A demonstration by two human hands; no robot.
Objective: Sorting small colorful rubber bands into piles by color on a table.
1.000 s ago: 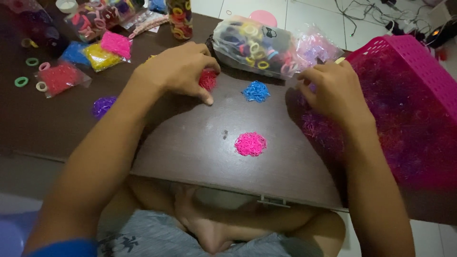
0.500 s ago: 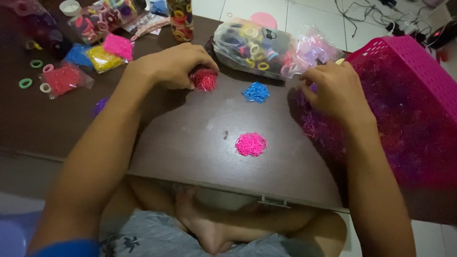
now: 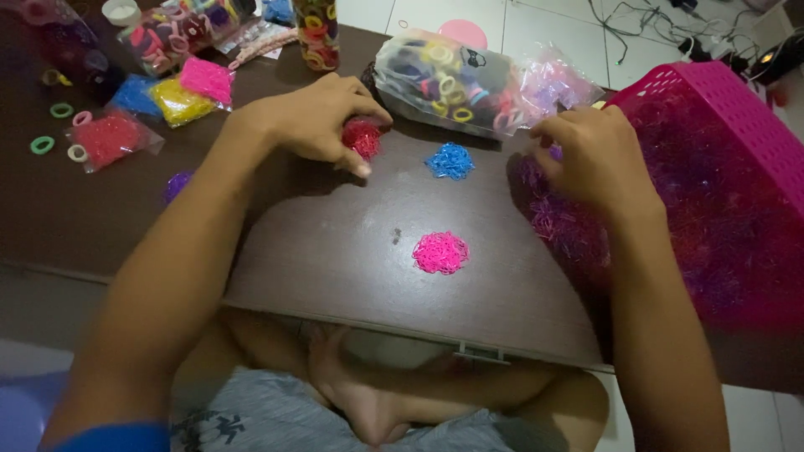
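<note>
Pinching a small clump of red rubber bands (image 3: 362, 136) between thumb and fingertips: left hand (image 3: 314, 117), curled down over the clump on the dark brown table (image 3: 318, 243), fingers closed around it. Just right of that clump, a little heap of blue rubber bands (image 3: 450, 160), lying free on the tabletop. Nearer the table's front edge, a heap of pink rubber bands (image 3: 440, 252), apart from both hands.

Resting at the edge of a loose spread of purple and pink rubber bands (image 3: 557, 218): right hand (image 3: 595, 155), fingers bent and drawn together, seemingly nipping a few purple bands at the tips; grip itself too blurred to tell for sure. Beside that hand on the right, a magenta plastic basket (image 3: 720, 92) with a perforated wall.

Behind the hands, a clear bag of mixed hair ties (image 3: 444, 84) lying on its side, touching a crumpled clear bag (image 3: 557, 79). Further left, small packets of bands in red (image 3: 109, 138), yellow (image 3: 180, 102), pink (image 3: 207, 78) and blue (image 3: 134, 92), with a few loose ring-shaped ties (image 3: 60, 110) near them. Below the table edge, crossed legs and a grey garment.
</note>
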